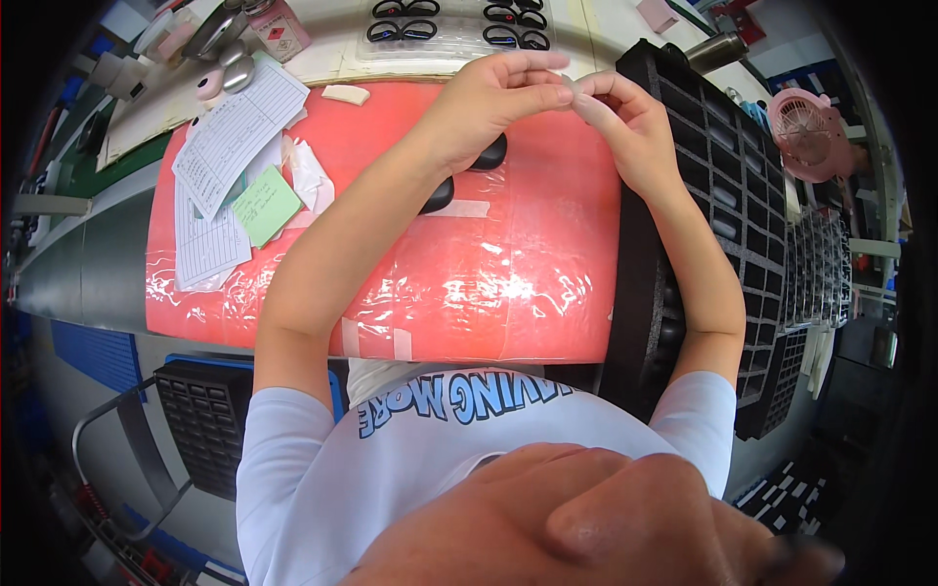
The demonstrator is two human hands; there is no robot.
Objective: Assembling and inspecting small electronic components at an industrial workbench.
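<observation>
My left hand (503,98) and my right hand (630,127) meet above the far edge of a red, plastic-covered mat (508,283). Their fingertips are pinched together around a small pale piece (569,83), too small and too covered to name. Below my left wrist, a smooth black oval case (491,154) lies on the mat. Another black case (440,197) shows beside my left forearm, which partly hides it. Just beyond my hands, a clear plastic tray (454,44) holds several black loop-shaped earphones (404,30).
Written sheets (234,137) and a green note (266,207) cover the mat's left side, near crumpled white tissue (309,178). A pink bottle (278,27) stands at the far left. On the right are a black foam compartment tray (718,205) and a pink fan (809,135).
</observation>
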